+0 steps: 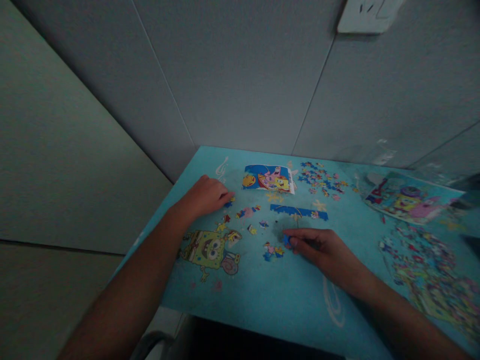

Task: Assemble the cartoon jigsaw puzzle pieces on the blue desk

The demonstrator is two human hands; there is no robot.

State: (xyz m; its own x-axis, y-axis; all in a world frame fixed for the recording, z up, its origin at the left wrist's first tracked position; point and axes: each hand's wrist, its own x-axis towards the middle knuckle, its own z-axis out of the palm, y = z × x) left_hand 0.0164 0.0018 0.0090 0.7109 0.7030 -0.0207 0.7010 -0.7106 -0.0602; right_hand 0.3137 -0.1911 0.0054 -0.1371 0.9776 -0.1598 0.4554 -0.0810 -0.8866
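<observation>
This looks like a corner of an indoor room, perhaps a home or a partitioned booth; which of the two cannot be told. A grey wall [240, 85] with panel seams carries a power socket [367, 19], and a plain pale panel [63, 150] closes off the left side. The blue surface [255, 295] with its cartoon print [212, 248], strewn with puzzle pieces [313, 177], suggests a play spot.
</observation>
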